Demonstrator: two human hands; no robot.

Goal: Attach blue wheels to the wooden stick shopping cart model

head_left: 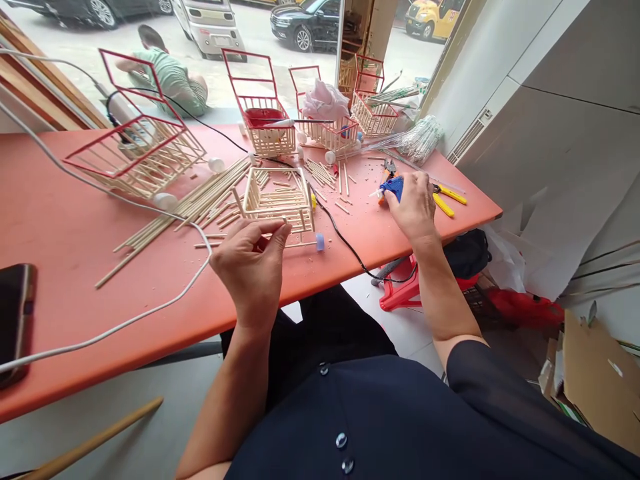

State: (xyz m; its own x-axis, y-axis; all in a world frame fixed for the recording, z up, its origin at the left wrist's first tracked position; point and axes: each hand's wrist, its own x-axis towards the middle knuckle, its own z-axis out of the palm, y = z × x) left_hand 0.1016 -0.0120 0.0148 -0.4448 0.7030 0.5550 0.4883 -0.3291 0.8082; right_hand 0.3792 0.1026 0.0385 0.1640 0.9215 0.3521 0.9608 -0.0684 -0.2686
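My left hand [253, 263] is closed in a pinch in front of the half-built stick cart [277, 193], thumb against forefinger. Between those fingertips shows the tip of what looks like a short wooden stick [285, 220]; the rest is hidden. A pale blue wheel [320, 242] and a yellow piece [313, 201] are at the cart's right side. Further right, my right hand [416, 203] is wrapped round a blue glue gun [393, 187], its pale nozzle pointing left. Orange-handled pliers [388, 171] and yellow-handled cutters [450, 198] lie beside that hand.
Long wooden sticks [175, 217] and cut pieces lie left of the cart. Red-rimmed stick carts [135, 157] stand along the window side. A black cord [345, 247] and a white cable [190, 290] cross the table. A phone [17, 320] lies far left.
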